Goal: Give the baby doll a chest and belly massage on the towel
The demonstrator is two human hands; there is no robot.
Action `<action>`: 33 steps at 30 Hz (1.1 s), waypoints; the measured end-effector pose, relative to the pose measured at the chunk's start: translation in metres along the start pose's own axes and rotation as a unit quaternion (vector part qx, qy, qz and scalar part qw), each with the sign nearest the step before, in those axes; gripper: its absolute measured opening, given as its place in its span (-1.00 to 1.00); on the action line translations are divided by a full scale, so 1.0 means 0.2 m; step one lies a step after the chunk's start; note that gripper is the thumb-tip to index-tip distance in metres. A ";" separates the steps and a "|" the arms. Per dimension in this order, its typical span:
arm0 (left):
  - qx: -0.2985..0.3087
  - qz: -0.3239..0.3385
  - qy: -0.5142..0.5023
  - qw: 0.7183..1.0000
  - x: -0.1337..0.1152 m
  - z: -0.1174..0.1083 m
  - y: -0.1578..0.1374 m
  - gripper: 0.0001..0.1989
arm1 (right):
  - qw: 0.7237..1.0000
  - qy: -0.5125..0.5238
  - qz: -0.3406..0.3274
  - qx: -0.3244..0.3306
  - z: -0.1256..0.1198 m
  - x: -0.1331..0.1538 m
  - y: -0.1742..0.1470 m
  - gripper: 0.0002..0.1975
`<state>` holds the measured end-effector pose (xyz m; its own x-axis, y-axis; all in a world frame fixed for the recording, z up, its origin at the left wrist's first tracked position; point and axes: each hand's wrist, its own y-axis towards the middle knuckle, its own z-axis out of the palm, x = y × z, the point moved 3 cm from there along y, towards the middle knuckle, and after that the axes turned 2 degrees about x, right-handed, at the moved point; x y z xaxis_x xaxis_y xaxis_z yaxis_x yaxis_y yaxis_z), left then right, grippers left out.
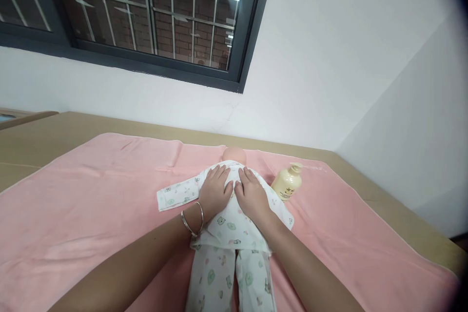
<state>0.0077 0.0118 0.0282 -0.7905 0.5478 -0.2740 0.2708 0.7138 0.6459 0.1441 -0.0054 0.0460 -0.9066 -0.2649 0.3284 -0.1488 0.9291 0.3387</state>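
Observation:
A baby doll in a white printed top (231, 226) and matching trousers (215, 278) lies on a pink blanket. Its smooth, bald head (234, 155) points toward the wall. Whether its front or back faces up, I cannot tell. My left hand (215, 192) lies flat on the left upper part of the doll's torso, fingers stretched out. On the right upper part rests my right hand (252, 196), also flat, with its thumb close to the left one. One printed sleeve (177, 196) stretches out to the left. A silver bangle circles my left wrist.
A cream-coloured pump bottle (287, 183) stands just right of the doll. The pink blanket (91, 204) covers much of a tan surface (80, 126) that meets a white wall. Above is a dark-framed window (157, 66) with metal bars.

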 end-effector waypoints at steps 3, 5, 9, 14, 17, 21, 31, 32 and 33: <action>-0.011 0.005 0.003 1.000 0.00 0.00 0.00 -0.61 | 1.000 -0.014 0.000 0.002 0.00 0.01 0.00 -0.48; -0.017 0.005 0.006 1.000 0.00 -0.01 0.00 -0.61 | 1.000 -0.025 0.002 0.004 0.00 0.01 0.00 -0.48; -0.022 0.000 0.025 0.999 -0.02 -0.02 -0.01 -0.61 | 0.999 -0.050 0.008 0.005 0.00 0.03 0.00 -0.48; -0.001 -0.028 0.045 0.999 -0.04 -0.04 -0.01 -0.62 | 0.997 -0.063 0.030 0.015 0.00 0.04 -0.01 -0.48; 0.003 -0.039 0.034 0.999 -0.03 -0.04 -0.01 -0.63 | 0.997 -0.062 0.033 0.016 0.01 0.04 -0.01 -0.48; -0.019 -0.002 0.022 1.000 -0.02 -0.03 0.00 -0.63 | 0.999 -0.040 0.010 0.013 0.01 0.02 0.00 -0.48; -0.049 0.031 0.064 0.996 -0.03 -0.03 0.00 -0.64 | 0.997 -0.037 -0.064 0.001 0.01 0.00 0.01 -0.51; -0.051 0.035 0.064 0.996 -0.03 -0.03 -0.01 -0.65 | 0.997 -0.048 -0.065 -0.005 0.01 0.02 0.00 -0.51; -0.052 0.041 0.062 0.996 -0.03 -0.03 -0.01 -0.65 | 0.996 -0.060 -0.059 -0.010 0.01 0.03 -0.01 -0.52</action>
<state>0.0084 0.0043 0.0330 -0.8321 0.5389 -0.1314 0.2834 0.6166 0.7345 0.1385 -0.0079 0.0463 -0.9243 -0.3382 0.1771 -0.2506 0.8875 0.3868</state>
